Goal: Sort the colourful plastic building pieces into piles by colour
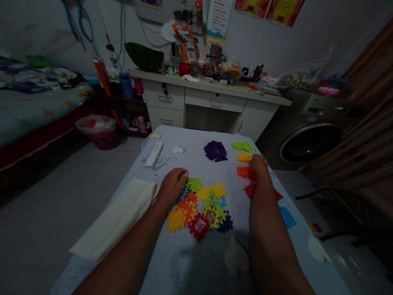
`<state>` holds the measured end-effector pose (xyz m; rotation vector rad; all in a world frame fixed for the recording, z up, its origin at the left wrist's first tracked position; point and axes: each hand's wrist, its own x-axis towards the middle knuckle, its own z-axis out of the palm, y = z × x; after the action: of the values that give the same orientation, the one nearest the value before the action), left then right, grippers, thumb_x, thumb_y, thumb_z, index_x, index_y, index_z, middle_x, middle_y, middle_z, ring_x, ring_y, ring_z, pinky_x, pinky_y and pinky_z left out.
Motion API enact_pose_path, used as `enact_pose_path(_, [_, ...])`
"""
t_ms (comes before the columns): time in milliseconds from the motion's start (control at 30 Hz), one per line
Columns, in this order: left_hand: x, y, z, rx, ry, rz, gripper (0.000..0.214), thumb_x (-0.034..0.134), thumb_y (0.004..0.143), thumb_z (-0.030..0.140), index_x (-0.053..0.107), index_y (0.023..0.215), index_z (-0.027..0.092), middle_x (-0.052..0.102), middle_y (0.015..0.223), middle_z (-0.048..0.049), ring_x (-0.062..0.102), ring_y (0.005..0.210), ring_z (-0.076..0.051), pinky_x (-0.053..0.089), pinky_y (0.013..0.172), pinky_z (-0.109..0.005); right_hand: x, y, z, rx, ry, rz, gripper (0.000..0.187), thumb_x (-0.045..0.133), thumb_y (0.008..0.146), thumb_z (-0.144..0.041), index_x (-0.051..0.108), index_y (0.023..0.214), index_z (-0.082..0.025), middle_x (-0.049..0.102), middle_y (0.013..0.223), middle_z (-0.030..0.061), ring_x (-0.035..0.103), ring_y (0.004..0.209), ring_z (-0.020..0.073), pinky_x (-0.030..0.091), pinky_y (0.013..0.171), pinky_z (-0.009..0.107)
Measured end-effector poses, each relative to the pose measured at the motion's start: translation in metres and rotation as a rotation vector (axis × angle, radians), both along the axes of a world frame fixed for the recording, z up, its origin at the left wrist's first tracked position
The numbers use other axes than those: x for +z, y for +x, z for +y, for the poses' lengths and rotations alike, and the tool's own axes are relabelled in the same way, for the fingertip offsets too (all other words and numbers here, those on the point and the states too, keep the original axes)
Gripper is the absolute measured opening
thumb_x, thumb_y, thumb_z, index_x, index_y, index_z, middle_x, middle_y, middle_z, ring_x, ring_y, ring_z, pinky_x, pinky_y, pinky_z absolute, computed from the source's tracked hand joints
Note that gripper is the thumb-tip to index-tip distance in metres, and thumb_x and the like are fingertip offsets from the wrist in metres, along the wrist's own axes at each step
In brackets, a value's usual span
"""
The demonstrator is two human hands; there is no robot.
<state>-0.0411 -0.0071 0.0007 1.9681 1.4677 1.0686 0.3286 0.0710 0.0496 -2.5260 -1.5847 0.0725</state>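
Two hands: the left hand (173, 186), half-curled, rests against the mixed-colour tiles (211, 215) at lower centre; the right hand (259, 164), fingers bunched, meets the yellow tiles (245, 158) right of centre. I can't tell whether either grips one. They look light, stiff, best pinched by notched rims. Mid-frame, before the purple tiles (215, 151), the bench (178, 262) leaves room; its right edge runs close by the right hand.

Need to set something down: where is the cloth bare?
Bare cloth shows between the purple pile and white box, and between the forearms, nearer than the mixed pieces. Crowded: around the right hand, among colour piles.
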Motion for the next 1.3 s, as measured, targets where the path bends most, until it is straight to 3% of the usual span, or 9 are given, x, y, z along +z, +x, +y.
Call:
enact_pose_path(167, [0.003,0.001,-0.001,0.015,-0.026,-0.046,0.035,0.043,0.092,0.043,0.066,0.103,0.019,0.068,0.106,-0.0067,0.062,0.103,-0.023,0.047,0.095,-0.038,0.016,-0.004,-0.007,-0.061,0.091,0.071,0.047,0.046,0.080,-0.005,0.063,0.124,-0.012,0.056,0.130,0.0212,0.056,0.120,0.0304,0.041,0.102,0.046])
enact_pose_path(267, [0.005,0.001,-0.001,0.038,-0.045,-0.116,0.036,0.044,0.092,0.044,0.066,0.104,0.019,0.068,0.108,-0.0072,0.062,0.105,-0.023,0.047,0.097,-0.039,0.031,-0.016,-0.010,0.021,0.193,0.109,0.048,0.046,0.085,-0.010,0.060,0.130,-0.012,0.053,0.136,0.0205,0.055,0.123,0.0291,0.040,0.105,0.043])
enact_pose_path(400, [0.008,0.001,-0.003,0.106,-0.057,-0.246,0.037,0.043,0.091,0.046,0.067,0.102,0.021,0.070,0.109,-0.0071,0.062,0.106,-0.023,0.047,0.099,-0.040,0.049,-0.060,-0.014,0.375,0.195,0.206,0.040,0.054,0.087,-0.020,0.063,0.125,-0.013,0.063,0.126,0.0147,0.061,0.108,0.0217,0.046,0.096,0.032])
enact_pose_path(533, [0.012,-0.001,-0.004,0.176,-0.073,-0.344,0.036,0.042,0.092,0.047,0.068,0.100,0.023,0.070,0.109,-0.0065,0.062,0.108,-0.023,0.047,0.099,-0.039,0.055,-0.128,-0.026,0.843,-0.077,0.240,0.025,0.060,0.086,-0.019,0.070,0.109,-0.014,0.072,0.104,0.0077,0.064,0.092,0.0169,0.046,0.082,0.025])
enact_pose_path(633, [0.010,-0.004,-0.004,0.210,-0.080,-0.389,0.036,0.042,0.092,0.047,0.068,0.101,0.024,0.070,0.110,-0.0063,0.062,0.108,-0.023,0.047,0.099,-0.040,0.047,-0.170,-0.037,1.023,-0.255,0.190,0.025,0.065,0.084,-0.019,0.071,0.108,-0.015,0.073,0.101,0.0070,0.065,0.089,0.0161,0.045,0.076,0.023])
enact_pose_path(733, [0.008,-0.005,-0.002,0.209,-0.085,-0.416,0.033,0.043,0.091,0.045,0.067,0.101,0.023,0.070,0.109,-0.0055,0.063,0.107,-0.022,0.047,0.099,-0.039,0.034,-0.189,-0.043,1.051,-0.291,0.067,0.028,0.070,0.078,-0.018,0.073,0.106,-0.016,0.072,0.108,0.0096,0.065,0.094,0.0188,0.044,0.076,0.024])
enact_pose_path(867, [0.005,-0.004,-0.002,0.172,-0.120,-0.375,0.029,0.048,0.087,0.037,0.066,0.104,0.022,0.069,0.108,-0.0052,0.063,0.105,-0.021,0.049,0.097,-0.038,0.020,-0.190,-0.041,1.040,-0.311,0.042,0.024,0.072,0.073,-0.016,0.073,0.097,-0.016,0.071,0.103,0.0097,0.063,0.088,0.0193,0.042,0.071,0.024])
enact_pose_path(1100, [0.001,-0.002,-0.002,0.022,-0.040,-0.149,0.031,0.053,0.077,0.021,0.065,0.105,0.020,0.066,0.112,-0.0066,0.061,0.107,-0.022,0.048,0.098,-0.039,0.018,-0.172,-0.030,0.992,-0.281,0.328,0.019,0.066,0.069,-0.007,0.066,0.087,-0.016,0.064,0.080,-0.0014,0.053,0.068,0.0107,0.036,0.060,0.020])
enact_pose_path(1300, [-0.002,-0.001,0.000,-0.022,-0.029,-0.012,0.029,0.053,0.077,0.020,0.065,0.103,0.020,0.066,0.108,-0.0065,0.062,0.105,-0.022,0.048,0.097,-0.038,0.025,-0.151,-0.022,0.891,-0.143,0.672,0.013,0.061,0.071,-0.010,0.060,0.082,-0.016,0.056,0.067,-0.0052,0.054,0.061,0.0095,0.039,0.059,0.020])
